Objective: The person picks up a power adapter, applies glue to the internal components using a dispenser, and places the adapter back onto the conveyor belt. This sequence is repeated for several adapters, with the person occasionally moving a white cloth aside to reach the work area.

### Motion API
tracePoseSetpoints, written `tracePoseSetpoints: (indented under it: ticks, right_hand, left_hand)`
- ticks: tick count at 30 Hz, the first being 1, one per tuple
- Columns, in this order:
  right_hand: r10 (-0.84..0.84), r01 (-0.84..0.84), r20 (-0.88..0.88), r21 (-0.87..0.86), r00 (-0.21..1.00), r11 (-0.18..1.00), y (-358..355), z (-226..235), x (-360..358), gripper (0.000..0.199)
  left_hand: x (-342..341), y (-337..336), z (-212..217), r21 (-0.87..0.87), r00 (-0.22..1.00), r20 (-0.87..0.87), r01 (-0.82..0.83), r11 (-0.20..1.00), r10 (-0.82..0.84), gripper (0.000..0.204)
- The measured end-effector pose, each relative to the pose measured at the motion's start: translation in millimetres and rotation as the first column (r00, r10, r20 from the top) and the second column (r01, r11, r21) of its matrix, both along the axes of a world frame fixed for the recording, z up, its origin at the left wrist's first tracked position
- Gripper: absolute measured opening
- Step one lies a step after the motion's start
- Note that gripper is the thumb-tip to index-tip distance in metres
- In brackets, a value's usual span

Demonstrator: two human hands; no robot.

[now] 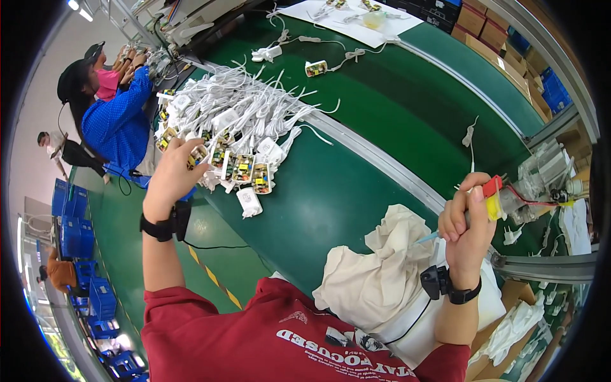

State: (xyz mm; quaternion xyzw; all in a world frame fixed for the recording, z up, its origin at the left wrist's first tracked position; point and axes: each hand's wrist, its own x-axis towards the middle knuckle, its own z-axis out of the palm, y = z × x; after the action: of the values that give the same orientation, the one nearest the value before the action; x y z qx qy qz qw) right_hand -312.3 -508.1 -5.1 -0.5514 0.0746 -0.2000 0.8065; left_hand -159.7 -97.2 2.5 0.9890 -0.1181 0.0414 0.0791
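Holding an open white adapter (198, 156) with its circuit board bared, the left hand (173, 170) of a person in a red shirt (273, 340) bends over the near side of a heap of white cables (248, 102) on a green table (305, 210). The left grip is closed on the adapter, thumb on one side and fingers on the other. Just beside it lie more open adapters (240, 168), their boards facing up, and a closed white casing (249, 202) sits at the heap's near edge.

Well apart, on the person's right, the right hand (468, 216) is raised with its grip wrapped around a slim light-blue stick (426, 238), whose end points down to the left over a crumpled cream cloth (382, 254). A red-and-yellow piece (492, 197) shows right by the fingers; whether they touch it cannot be told.

Past a metal rail (382, 162), a green belt (394, 95) carries a white adapter (267, 53) and a bare-faced one (316, 68) on their cords. At upper left, a co-worker in a blue patterned top (121, 114) sits beyond the heap next to another in pink (108, 83), while blue crates (76, 235) line the floor (133, 254) at left
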Motion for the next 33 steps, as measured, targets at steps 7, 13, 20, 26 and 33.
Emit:
tracePoseSetpoints:
  ticks: [7,13,20,26,33]
  right_hand:
    - [0.020,-0.020,-0.032,0.008,0.999,1.000,-2,4,-2,0.019]
    - [0.026,-0.026,-0.032,0.004,0.999,1.000,-5,5,-3,0.018]
    - [0.039,-0.039,-0.004,0.007,0.999,0.999,-15,6,-4,0.021]
    - [-0.023,0.027,0.035,-0.118,0.999,0.993,-25,-5,0,0.023]
    - [-0.095,0.095,0.018,-0.005,0.995,0.995,-25,-2,2,0.018]
  left_hand:
    - [29,-18,46,-0.437,0.997,-0.037,0.046,0.898,-0.069,0.035]
    - [69,-108,71,-0.947,0.686,-0.215,-0.320,-0.023,-0.696,0.046]
    - [17,-252,1,-0.964,0.590,0.091,-0.150,-0.220,-0.803,0.040]
    - [-78,-288,-99,-0.720,0.180,-0.464,-0.647,0.251,-0.867,0.042]
    - [-99,-282,-118,-0.818,-0.002,-0.301,-0.514,0.260,-0.954,0.043]
